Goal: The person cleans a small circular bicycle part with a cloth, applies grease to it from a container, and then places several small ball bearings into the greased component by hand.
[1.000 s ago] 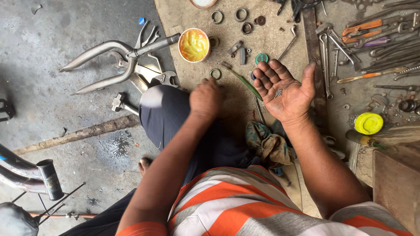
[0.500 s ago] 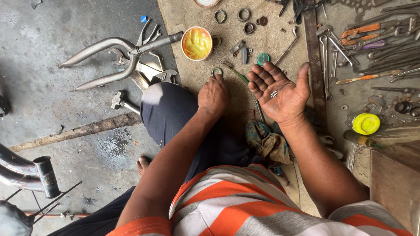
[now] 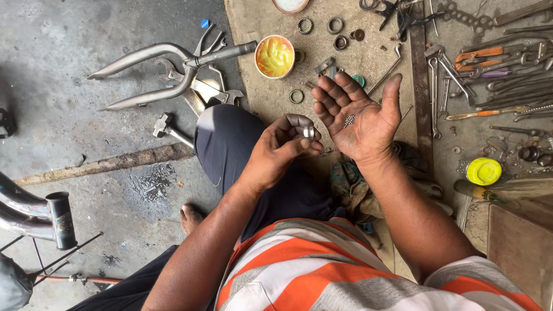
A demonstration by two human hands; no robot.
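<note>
Over the gritty mat, left grip (image 3: 286, 145) pinched on metal ring (image 3: 309, 132); right palm (image 3: 357, 115) flat, cupping steel balls (image 3: 348, 120).

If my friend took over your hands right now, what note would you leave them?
Left hand: pinching a small metal ring in the fingertips, above the knee.
Right hand: open, palm up, a little heap of small steel balls in it. Keep it level.
Close by: cup of yellow grease on the mat, with loose rings beside it, bike fork on the floor, wrenches to the right.
Done: ring picked up, balls in the palm.
Left: no ball sits in the ring that I can see.
</note>
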